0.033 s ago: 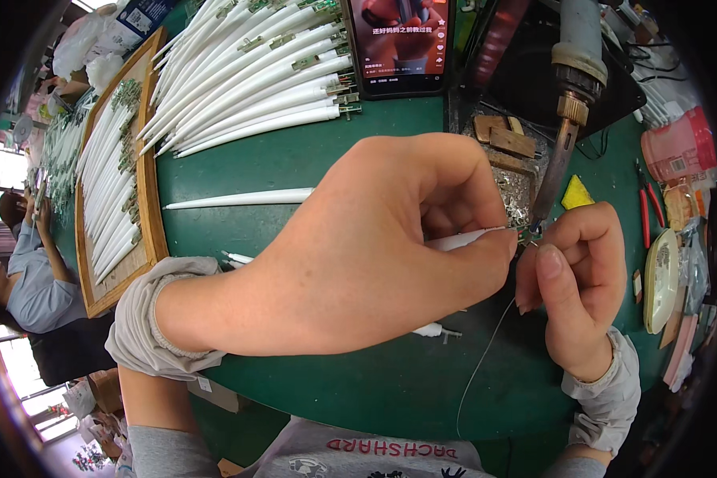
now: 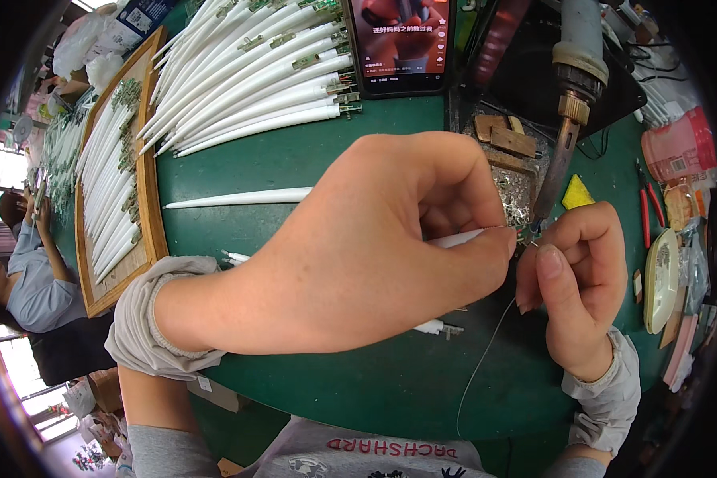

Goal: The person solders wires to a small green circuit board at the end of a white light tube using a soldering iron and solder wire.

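My left hand (image 2: 390, 247) is closed around a white tapered tube (image 2: 456, 238); its end, with small green and metal parts (image 2: 523, 235), pokes out past the thumb and fingertip. A soldering iron (image 2: 567, 127) slants down from above, its tip meeting or nearly meeting that end. On the other side my right hand (image 2: 579, 279) pinches a thin wire, likely solder (image 2: 486, 358), which trails down in a curve over the table. Another white tube (image 2: 239, 199) lies behind my left hand, and the end of one more (image 2: 432, 327) shows beneath it.
Many white tubes with circuit-board ends (image 2: 255, 88) lie fanned at the back left, beside a wood-framed tray (image 2: 153, 199) of more. A phone (image 2: 402, 48) stands behind. Rightward are a yellow sponge (image 2: 577, 193), red-handled pliers (image 2: 644, 211) and a dish (image 2: 661, 283). Another person (image 2: 44, 271) sits far left.
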